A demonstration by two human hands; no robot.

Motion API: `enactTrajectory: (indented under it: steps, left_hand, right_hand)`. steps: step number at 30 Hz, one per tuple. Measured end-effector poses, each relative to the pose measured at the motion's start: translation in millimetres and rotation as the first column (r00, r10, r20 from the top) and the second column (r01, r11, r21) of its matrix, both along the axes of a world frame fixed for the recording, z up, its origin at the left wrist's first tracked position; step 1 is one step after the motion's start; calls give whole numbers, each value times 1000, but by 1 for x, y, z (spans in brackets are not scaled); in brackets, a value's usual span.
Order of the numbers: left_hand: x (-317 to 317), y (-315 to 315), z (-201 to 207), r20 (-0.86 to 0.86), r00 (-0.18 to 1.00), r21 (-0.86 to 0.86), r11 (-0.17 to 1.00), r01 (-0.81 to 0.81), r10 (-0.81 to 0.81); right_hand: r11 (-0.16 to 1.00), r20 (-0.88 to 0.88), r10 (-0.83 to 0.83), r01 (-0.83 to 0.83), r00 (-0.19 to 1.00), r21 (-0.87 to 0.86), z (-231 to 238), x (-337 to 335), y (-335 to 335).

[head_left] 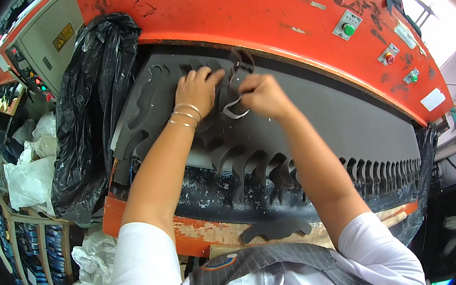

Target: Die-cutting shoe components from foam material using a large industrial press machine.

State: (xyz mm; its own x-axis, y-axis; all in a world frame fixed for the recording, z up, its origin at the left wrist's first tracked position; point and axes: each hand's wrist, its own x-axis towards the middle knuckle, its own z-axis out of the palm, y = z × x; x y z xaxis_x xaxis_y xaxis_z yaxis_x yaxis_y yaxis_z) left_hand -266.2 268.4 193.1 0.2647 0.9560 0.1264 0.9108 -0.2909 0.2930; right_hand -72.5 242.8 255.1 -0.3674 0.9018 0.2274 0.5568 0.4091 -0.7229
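Note:
A large dark grey foam sheet (344, 123) lies across the machine bed, with wavy cut-outs along its near and left edges. My left hand (197, 92), with metal bangles at the wrist, rests on the cut left part of the sheet, fingers bent and apart, holding nothing I can see. My right hand (265, 96) is closed around a cutting die, a looped thin metal band with a pale edge (235, 110). The die stands on the sheet just right of my left hand; my fingers hide part of it.
The machine's orange beam (281, 12) spans the far side, with a green button (348, 29) and a red button (389, 59). A black plastic bag (95, 112) hangs at the left. One cut grey piece (276, 229) lies on the near wooden ledge. White bags (32, 173) stand farther left.

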Motion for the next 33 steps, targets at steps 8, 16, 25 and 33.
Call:
enactTrajectory:
  steps: [8,16,25,33]
  left_hand:
    - [2,6,-14,-51,999,197,980,-2,12]
    - [5,6,-17,-65,998,65,998,10,-6]
    - [12,5,3,-92,994,45,998,-46,50]
    - [31,-54,42,536,844,377,900,-221,-17]
  right_hand:
    - [991,225,-133,131,965,22,-51,-2,-36]
    - [978,433,-210,184,877,101,-56,-21,-49]
    - [974,467,-214,153,858,166,-46,-23,-47]
    - [951,110,-13,-22,994,309,-4,106,-140]
